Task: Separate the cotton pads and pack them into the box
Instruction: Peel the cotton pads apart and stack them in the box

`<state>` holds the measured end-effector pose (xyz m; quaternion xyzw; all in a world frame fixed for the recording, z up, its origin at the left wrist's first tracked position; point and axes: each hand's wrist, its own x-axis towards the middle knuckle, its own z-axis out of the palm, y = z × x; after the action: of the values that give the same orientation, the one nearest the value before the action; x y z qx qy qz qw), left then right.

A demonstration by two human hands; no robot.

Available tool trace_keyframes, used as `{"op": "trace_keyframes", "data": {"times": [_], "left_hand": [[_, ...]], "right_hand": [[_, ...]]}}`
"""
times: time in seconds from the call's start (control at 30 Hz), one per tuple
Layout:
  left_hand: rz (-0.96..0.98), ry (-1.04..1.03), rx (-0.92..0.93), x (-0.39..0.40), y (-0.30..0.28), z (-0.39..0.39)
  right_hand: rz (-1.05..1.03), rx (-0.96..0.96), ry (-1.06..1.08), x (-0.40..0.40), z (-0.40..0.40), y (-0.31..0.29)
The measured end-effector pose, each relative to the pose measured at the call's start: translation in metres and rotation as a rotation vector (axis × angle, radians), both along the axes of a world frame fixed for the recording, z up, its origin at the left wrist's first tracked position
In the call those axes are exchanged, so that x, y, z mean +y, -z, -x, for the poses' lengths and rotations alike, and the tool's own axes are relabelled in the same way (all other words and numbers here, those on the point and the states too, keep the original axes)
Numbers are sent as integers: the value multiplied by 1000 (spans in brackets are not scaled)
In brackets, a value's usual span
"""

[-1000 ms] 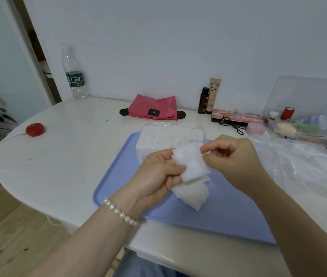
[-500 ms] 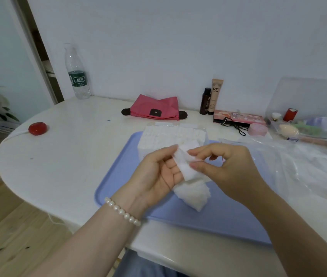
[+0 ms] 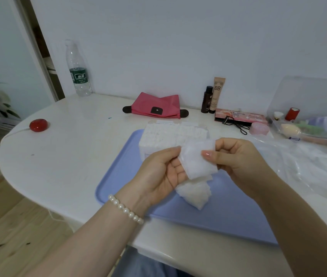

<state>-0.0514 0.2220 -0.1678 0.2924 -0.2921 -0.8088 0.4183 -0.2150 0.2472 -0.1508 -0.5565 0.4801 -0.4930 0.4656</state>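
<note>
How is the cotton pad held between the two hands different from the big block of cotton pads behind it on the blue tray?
The held cotton pad is one thin sheet, lifted in the air and pinched by the left hand and the right hand; the block of cotton pads is a thick packed stack. The pad is bent and tilted, while the block rests flat on the blue tray, untouched. Both are white.

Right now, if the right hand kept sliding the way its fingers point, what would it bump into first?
The right hand points left, so it would likely meet the left hand first, just past the cotton pad both pinch. Depth is uncertain.
</note>
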Motion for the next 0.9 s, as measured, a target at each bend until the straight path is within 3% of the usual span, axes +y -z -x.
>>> {"op": "trace_keyframes", "data": {"times": [0.6, 0.67, 0.77, 0.83, 0.9], "left_hand": [[96, -24, -89, 4, 1, 5], [73, -27, -88, 4, 0, 6], [39, -28, -99, 3, -1, 6], [28, -13, -115, 2, -3, 5], [38, 17, -136, 3, -5, 4]], "right_hand": [[-44, 63, 187, 2, -6, -4], [-10, 178, 239, 0, -6, 0], [277, 547, 357, -1, -4, 5], [537, 718, 316, -1, -3, 6], [637, 786, 250, -1, -3, 9]]}}
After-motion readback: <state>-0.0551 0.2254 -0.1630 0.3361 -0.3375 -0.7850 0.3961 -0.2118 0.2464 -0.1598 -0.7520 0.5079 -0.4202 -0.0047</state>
